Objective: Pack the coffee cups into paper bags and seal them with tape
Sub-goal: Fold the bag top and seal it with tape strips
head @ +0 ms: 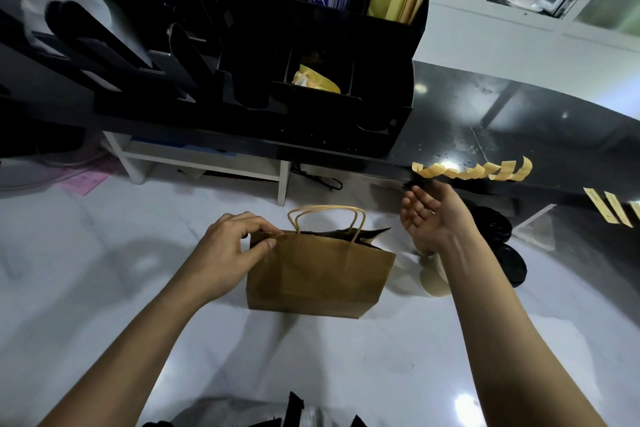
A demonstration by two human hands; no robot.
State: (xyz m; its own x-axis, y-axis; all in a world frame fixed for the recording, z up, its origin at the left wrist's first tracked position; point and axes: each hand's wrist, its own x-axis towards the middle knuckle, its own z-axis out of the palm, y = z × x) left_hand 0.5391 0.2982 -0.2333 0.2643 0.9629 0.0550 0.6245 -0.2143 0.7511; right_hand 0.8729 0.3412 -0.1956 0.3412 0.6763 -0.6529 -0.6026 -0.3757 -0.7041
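A brown paper bag [318,274] with twisted paper handles stands on the white counter [104,270] in the middle of the view. My left hand [225,246] pinches its top left rim. My right hand [429,215] hovers open, palm up, to the right of the bag, just below a row of yellowish tape strips [474,170] stuck along the edge of the black shelf [519,135]. A paper coffee cup [433,279] stands behind my right forearm, partly hidden. What is inside the bag cannot be seen.
A black organiser rack [242,62] with compartments, yellow sleeves and cups fills the upper left. Black cup lids [502,239] lie stacked at the right beside the cup. More tape strips [613,210] hang further right. White cabinets stand at the far right.
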